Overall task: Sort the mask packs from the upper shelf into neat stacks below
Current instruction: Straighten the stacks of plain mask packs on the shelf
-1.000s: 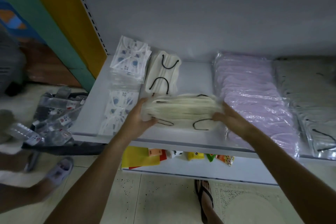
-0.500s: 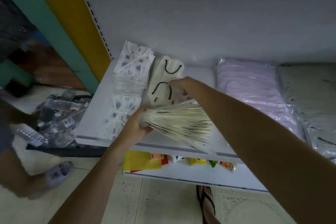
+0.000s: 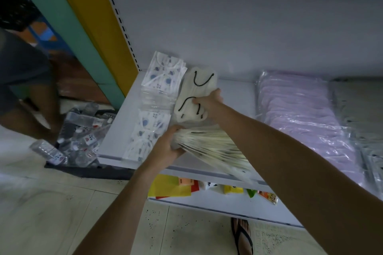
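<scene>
The fingers (image 3: 173, 130) of the left hand (image 3: 165, 147) were curled round one end of a fanned bundle of cream masks (image 3: 209, 147), holding it just over the front edge of the shelf (image 3: 117, 132). Just behind them, the right hand (image 3: 208, 102) gripped a cream mask pack (image 3: 198, 86) with black ear loops, which lay on the shelf. Left of both hands stood stacks of printed mask packs (image 3: 162, 87). Well to the right lay lilac mask packs (image 3: 300, 114).
</scene>
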Demonstrator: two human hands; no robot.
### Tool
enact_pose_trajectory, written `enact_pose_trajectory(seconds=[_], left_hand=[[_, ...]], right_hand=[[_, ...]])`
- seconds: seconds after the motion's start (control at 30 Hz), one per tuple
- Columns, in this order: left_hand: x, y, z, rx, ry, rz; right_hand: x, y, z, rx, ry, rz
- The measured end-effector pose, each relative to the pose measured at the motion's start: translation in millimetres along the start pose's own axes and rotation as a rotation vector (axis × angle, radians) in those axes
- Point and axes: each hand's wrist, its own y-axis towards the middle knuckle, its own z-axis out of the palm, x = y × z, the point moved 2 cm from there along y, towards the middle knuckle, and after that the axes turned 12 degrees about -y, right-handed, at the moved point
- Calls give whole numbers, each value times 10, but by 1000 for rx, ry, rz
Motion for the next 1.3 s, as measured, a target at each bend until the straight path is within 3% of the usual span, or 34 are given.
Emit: enact_pose_trajectory(seconds=[0.2, 0.37, 0.43, 0.53, 0.73, 0.87, 1.0, 1.17, 1.3], left_hand=[[12, 71, -43, 23, -28, -4], [4, 121, -20, -4, 2, 34], [-2, 140, -9, -13, -25, 21], [-11, 144, 26, -52, -62, -23], [-36, 138, 86, -160, -36, -41], [-214, 242, -28, -4, 229, 116], [-308, 421, -114, 228, 443, 119], [-351, 529, -113, 193, 547, 21], [-370, 563, -113, 184, 553, 55]], right_hand=[[194, -139, -614, -18, -516, -585], [115, -286, -1143, 61, -1113, -889], [80, -311, -1226, 137, -1221, -946], [-37, -349, -1212, 245, -1161, -917], [-287, -347, -1140, 274, -961, -801], [-310, -382, -1133, 310, -972, -803], [-321, -431, -1101, 357, -936, -747], [-412, -447, -1366, 417, -703, -484], [-645, -525, -1581, 377, -531, -312]])
